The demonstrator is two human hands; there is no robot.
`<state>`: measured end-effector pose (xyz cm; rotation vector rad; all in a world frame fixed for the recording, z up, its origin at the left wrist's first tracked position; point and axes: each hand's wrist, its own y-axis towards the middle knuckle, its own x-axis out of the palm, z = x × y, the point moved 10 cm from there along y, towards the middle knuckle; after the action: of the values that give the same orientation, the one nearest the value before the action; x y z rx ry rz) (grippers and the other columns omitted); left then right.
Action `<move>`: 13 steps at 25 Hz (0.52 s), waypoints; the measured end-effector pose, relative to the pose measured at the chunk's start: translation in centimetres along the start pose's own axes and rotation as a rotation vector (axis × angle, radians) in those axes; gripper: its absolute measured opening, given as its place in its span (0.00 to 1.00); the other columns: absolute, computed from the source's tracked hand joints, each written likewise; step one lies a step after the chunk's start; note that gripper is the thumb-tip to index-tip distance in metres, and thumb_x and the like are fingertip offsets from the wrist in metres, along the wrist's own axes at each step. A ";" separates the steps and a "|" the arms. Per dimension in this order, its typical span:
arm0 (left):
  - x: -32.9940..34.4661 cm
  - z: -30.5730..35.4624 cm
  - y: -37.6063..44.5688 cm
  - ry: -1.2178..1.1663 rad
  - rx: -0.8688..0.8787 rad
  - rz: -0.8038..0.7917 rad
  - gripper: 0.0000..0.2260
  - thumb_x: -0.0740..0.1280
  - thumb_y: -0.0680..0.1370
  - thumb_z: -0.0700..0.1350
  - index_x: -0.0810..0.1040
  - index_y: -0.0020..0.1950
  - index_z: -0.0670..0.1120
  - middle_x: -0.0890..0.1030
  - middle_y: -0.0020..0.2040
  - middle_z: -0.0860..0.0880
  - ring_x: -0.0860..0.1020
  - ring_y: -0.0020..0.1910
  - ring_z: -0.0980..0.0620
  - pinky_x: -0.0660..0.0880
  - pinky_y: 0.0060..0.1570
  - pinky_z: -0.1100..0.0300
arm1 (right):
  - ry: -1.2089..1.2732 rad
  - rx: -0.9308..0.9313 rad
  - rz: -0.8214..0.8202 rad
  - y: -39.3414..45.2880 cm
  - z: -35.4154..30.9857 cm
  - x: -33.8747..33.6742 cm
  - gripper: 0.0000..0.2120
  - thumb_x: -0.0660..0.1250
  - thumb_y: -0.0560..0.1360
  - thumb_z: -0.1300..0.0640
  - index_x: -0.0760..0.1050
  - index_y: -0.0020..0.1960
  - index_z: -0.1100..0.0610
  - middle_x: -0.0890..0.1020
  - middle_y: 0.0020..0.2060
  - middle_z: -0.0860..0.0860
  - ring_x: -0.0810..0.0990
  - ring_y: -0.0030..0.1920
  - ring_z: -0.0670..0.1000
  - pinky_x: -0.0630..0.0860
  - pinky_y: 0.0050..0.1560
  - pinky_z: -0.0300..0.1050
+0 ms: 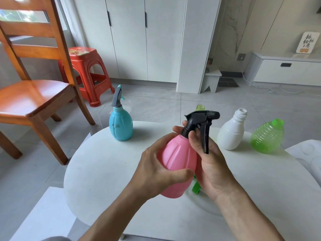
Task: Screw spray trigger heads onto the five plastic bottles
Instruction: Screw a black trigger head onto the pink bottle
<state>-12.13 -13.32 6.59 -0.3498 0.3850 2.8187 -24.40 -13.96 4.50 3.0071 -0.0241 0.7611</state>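
My left hand [156, 173] grips the body of a pink bottle [177, 159], held tilted above the white round table [104, 171]. My right hand [208, 160] is closed around the collar of the black trigger head [201, 120] sitting on the pink bottle's neck. A blue bottle [120, 126] with a grey trigger head [116, 99] stands at the table's far left. A white bottle [231, 133] and a ribbed green bottle [267, 136] stand open-necked at the far right. A yellow-green bottle neck [200, 107] peeks out behind the black head. A green trigger part [196, 187] lies under my hands.
A wooden chair [34, 94] stands at the left, with a red plastic stool [86, 70] behind it. White cabinets [144, 37] line the back wall. A second white surface [305, 153] adjoins the table at the right.
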 end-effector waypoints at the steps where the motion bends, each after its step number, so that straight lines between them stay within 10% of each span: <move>1: -0.3 0.0 0.1 -0.015 0.000 0.006 0.33 0.79 0.59 0.52 0.78 0.63 0.64 0.85 0.52 0.57 0.83 0.49 0.57 0.80 0.43 0.64 | 0.006 0.000 -0.022 0.0 -0.2 0.3 0.22 0.73 0.70 0.45 0.82 0.60 0.55 0.84 0.61 0.54 0.81 0.63 0.55 0.75 0.64 0.57; 7: 0.4 -0.1 -0.2 0.018 -0.007 -0.018 0.34 0.80 0.59 0.50 0.77 0.64 0.63 0.84 0.55 0.55 0.83 0.52 0.55 0.83 0.48 0.55 | 0.016 0.040 0.033 0.0 0.1 -0.3 0.27 0.77 0.66 0.51 0.77 0.60 0.64 0.82 0.57 0.64 0.81 0.57 0.65 0.77 0.62 0.62; 13: 0.2 0.1 0.1 -0.017 0.020 -0.022 0.35 0.79 0.60 0.49 0.77 0.66 0.63 0.84 0.57 0.59 0.83 0.53 0.59 0.78 0.45 0.68 | 0.032 0.071 -0.010 0.0 0.3 0.0 0.23 0.72 0.72 0.51 0.79 0.63 0.62 0.80 0.64 0.63 0.75 0.68 0.65 0.70 0.69 0.64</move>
<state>-12.33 -13.32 6.60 -0.3243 0.4029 2.7922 -24.27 -13.94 4.27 3.0582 0.0195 0.8270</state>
